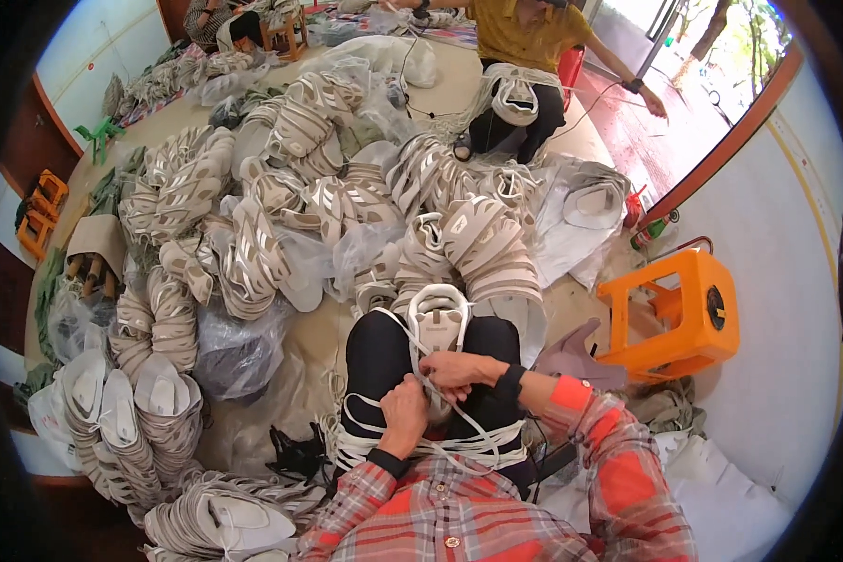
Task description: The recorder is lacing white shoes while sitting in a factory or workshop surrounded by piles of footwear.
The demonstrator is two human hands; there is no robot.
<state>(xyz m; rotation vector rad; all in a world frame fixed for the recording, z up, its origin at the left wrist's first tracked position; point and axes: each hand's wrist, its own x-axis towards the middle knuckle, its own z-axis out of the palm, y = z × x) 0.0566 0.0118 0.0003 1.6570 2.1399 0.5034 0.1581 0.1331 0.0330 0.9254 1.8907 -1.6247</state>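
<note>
A white shoe upper (437, 323) lies on my lap, toe pointing away from me. My left hand (405, 409) pinches a white lace (373, 405) at the near end of the upper. My right hand (456, 371) grips the lace just above, fingers closed on it over the upper's lacing area. More loose white laces (478, 442) drape across my black-trousered thighs. Both forearms wear red plaid sleeves.
Stacks of white and beige shoe uppers (253, 244) cover the floor ahead and to my left, some in clear plastic bags (239, 351). An orange plastic stool (679, 314) lies on its side at right. Another person (525, 56) sits opposite with an upper on the lap.
</note>
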